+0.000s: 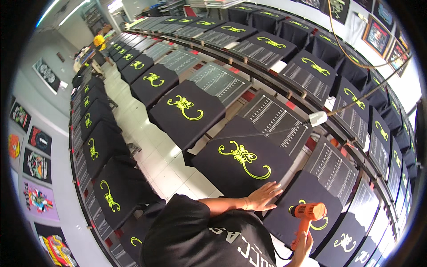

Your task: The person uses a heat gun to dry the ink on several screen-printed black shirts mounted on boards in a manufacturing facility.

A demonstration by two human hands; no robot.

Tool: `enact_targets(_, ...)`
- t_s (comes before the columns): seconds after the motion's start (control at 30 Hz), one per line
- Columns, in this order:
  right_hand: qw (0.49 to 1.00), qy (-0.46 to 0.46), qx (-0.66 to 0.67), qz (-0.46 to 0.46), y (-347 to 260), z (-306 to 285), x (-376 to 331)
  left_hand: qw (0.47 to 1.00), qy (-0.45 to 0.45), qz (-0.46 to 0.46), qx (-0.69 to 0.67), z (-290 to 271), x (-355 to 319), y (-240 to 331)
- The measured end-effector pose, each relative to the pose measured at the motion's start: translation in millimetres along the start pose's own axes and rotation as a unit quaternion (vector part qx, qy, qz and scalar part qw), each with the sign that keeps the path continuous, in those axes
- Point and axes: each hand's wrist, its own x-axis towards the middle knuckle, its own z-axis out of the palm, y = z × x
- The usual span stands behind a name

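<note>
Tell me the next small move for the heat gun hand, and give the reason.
Probably sweep the orange heat gun in the right hand slowly along the yellow print beneath it. The nozzle sits over only one part of that design, while the left hand rests flat on the neighbouring black shirt.

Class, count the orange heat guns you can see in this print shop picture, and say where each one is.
1: the orange heat gun is in the right hand, over a black shirt at lower right. Others may be hidden.
</note>
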Motion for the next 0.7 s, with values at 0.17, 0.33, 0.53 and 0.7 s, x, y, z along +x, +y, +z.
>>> enact_targets(0.17,0.992,-0.03,-0.123,-0.031,-7,6,17,1.0,0.01,-0.025,0.012,-1,-1,3)
enact_targets(0.33,0.881,-0.165,-0.44,-0.065,-32,-27,16,0.998,0.011,-0.044,0.036,-2,3,7)
enact_targets(0.53,0.933,-0.091,-0.349,-0.02,-32,-41,25,0.997,0.015,-0.049,0.054,1,3,11)
enact_targets(0.7,0.988,0.013,-0.154,-0.017,-3,-62,39,0.995,0.003,-0.066,0.081,7,3,13)
